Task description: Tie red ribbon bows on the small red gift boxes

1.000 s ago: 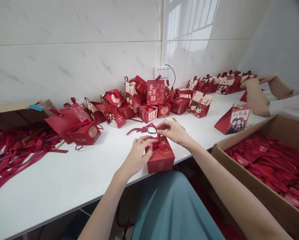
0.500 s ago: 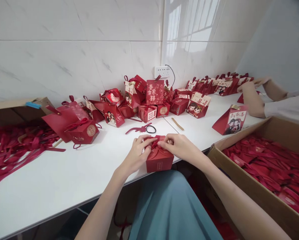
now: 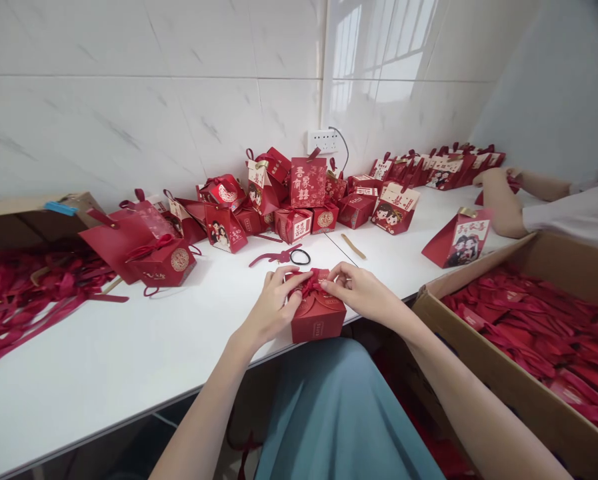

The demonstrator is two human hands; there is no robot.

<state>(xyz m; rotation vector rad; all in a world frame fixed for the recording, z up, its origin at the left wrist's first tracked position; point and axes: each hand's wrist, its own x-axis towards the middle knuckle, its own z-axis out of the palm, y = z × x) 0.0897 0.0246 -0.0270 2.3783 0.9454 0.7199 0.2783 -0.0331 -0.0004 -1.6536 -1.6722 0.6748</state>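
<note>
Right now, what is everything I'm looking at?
Table surface: one, white, centre
Tiled wall: one, white, behind
Socket panel: one, white, wall
Decorated boxes: many, red, cream, by wall
Front box: one, red, table edge
Bow: one, red, atop front box
Ring: one, black, behind front box
Ribbon piece: one, red, by ring
Strip: one, gold, by ring
Cartons: two, brown, left, right
Ribbon heap: one, red, left carton
Loose pieces: many, red, right carton
Co-worker's arms: two, light-sleeved, right
Lap cloth: one, teal, bottom
Left hand, right hand: two, bare, at bow
</note>
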